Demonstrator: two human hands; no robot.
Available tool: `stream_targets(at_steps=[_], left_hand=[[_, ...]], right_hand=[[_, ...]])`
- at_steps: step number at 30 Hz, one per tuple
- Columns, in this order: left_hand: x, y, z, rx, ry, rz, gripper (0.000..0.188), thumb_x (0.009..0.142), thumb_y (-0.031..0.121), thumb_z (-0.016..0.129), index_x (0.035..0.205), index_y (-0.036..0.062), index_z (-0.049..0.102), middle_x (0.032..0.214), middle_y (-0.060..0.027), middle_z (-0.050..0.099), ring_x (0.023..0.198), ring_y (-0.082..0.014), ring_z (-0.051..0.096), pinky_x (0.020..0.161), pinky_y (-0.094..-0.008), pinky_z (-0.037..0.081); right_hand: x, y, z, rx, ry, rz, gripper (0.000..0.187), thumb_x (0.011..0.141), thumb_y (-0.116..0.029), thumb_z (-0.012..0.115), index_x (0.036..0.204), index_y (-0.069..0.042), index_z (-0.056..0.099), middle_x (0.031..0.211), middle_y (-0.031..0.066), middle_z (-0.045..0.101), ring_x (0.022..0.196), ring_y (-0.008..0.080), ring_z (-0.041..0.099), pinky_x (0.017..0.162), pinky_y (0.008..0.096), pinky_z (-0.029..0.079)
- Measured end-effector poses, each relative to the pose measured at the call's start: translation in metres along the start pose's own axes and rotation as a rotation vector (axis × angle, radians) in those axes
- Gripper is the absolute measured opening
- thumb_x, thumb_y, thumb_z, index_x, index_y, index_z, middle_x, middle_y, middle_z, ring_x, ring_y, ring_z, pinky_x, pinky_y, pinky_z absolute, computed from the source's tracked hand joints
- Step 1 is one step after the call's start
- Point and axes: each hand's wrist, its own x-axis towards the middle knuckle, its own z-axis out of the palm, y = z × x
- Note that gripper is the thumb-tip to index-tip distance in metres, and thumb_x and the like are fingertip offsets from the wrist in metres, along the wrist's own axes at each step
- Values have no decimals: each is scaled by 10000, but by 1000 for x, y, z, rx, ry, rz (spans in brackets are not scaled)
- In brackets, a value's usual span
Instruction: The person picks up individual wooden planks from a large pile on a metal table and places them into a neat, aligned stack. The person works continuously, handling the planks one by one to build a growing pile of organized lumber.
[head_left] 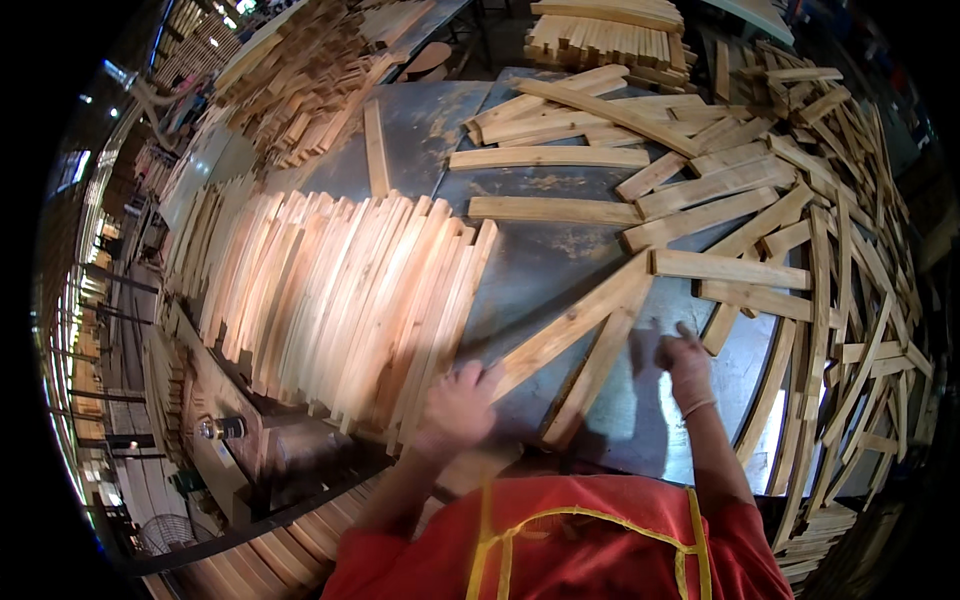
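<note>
My left hand (463, 402), slightly blurred, grips the near end of a pale wooden strip (565, 328). That strip slants away to the right, its far end next to other strips. A second strip (598, 375) lies beside it on the metal tabletop (640, 425). My right hand (687, 370) is above the tabletop at the right, fingers loosely bent and apart, with nothing visible in it. To the left of my left hand, many strips stand side by side in a tight row (340, 300).
A jumbled heap of wooden strips (740, 195) covers the right side of the table. More pieces are piled at the far left (300, 90), and a neat stack (605, 40) stands at the back. One strip (376, 148) lies alone beyond the row.
</note>
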Motion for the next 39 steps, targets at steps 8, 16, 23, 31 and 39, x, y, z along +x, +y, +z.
stream_targets(at_steps=[8, 16, 23, 31, 39], left_hand=[[-87, -87, -23, 50, 90, 208, 437, 805, 239, 732, 1237, 188, 698, 1134, -52, 668, 865, -306, 685, 752, -461, 553], [-19, -119, -4, 181, 490, -63, 734, 824, 304, 800, 1482, 84, 560, 1450, -174, 570, 1349, -362, 551, 1129, -549, 433], [23, 58, 99, -141, -302, 129, 999, 902, 620, 692, 1664, 81, 336, 1515, -215, 521, 1329, -409, 591, 1068, -518, 490], [61, 169, 120, -688, -332, -123, 843, 872, 350, 778, 1561, 60, 388, 1275, -194, 614, 1095, -359, 696, 956, -482, 577], [-5, 310, 84, -2028, -472, -127, 895, 916, -4, 633, 1687, 190, 224, 1300, -133, 570, 1140, -295, 630, 995, -471, 577]], right_hand=[[-99, -77, 224, -1542, -423, -1302, 703, 870, -298, 785, 1497, -80, 552, 1289, 188, 693, 1125, 377, 709, 1012, 467, 568], [-111, -32, 128, -1327, -705, -115, 453, 889, -370, 772, 1261, -121, 698, 1090, 192, 764, 1027, 389, 727, 885, 478, 564], [-222, -22, 62, -433, 270, 169, 368, 945, -268, 758, 1217, -22, 728, 969, 50, 726, 874, 156, 680, 787, 341, 571], [-273, 43, -153, 135, 765, -209, 284, 938, -184, 720, 1150, 3, 696, 893, 47, 688, 760, 143, 629, 671, 317, 527], [-328, 42, -310, 271, 1016, -325, 305, 962, -91, 725, 1250, 1, 681, 974, 32, 688, 813, 142, 624, 743, 299, 533]])
